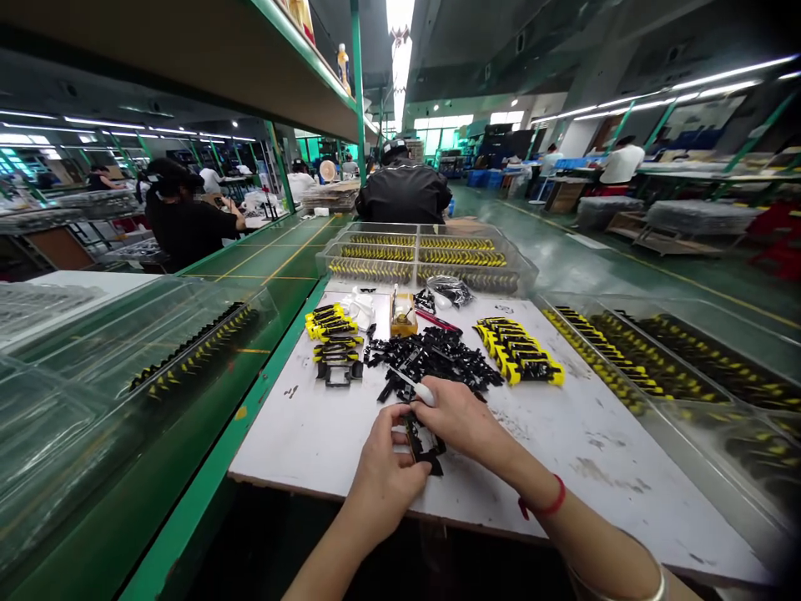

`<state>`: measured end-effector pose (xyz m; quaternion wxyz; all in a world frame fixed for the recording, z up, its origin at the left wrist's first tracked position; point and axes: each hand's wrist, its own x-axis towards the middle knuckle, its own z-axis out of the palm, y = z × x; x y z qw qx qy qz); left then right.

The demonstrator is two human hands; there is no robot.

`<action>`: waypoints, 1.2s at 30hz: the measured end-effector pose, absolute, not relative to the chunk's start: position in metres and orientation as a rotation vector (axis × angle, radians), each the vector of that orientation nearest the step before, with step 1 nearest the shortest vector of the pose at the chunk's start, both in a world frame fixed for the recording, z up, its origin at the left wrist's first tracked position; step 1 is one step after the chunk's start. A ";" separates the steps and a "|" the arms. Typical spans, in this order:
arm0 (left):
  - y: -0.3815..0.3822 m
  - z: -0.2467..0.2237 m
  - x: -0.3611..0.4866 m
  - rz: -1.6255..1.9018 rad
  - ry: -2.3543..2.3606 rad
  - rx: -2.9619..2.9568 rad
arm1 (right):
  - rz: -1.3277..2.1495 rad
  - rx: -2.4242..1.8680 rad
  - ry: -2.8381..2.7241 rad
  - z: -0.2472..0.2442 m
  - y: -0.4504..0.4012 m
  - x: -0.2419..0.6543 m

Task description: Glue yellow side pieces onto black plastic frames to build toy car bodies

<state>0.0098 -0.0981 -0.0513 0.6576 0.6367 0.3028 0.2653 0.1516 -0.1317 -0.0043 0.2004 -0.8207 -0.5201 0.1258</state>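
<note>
My left hand [388, 472] is closed around the edge of a black plastic frame [429, 446], which has an opening in its middle, just above the table's near side. My right hand [460, 417] grips a slim tool with a rounded white handle [425, 393]. Its thin light shaft points up and left; I cannot tell what kind of tip it has. The right fingers lie close to the frame's upper end and hide part of it. Directly beyond both hands spreads a loose pile of small black plastic parts [438, 355].
Yellow-and-black parts stand in a row [519, 351] to the right and in a stack [331, 321] to the left. A small amber box [402, 321] and a red pen-like item [438, 320] lie behind the pile. Clear trays [413, 275] flank the white board. A person in black [404, 192] sits ahead.
</note>
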 end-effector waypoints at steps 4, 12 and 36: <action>-0.097 -0.047 0.011 0.565 0.764 1.526 | 0.362 -2.291 -1.472 -0.002 -0.127 0.152; -0.092 -0.050 0.019 0.526 0.870 1.678 | 0.381 -2.238 -1.449 -0.010 -0.119 0.154; -0.055 -0.070 0.012 0.731 0.926 1.534 | 0.495 -1.649 -1.043 -0.010 -0.128 0.178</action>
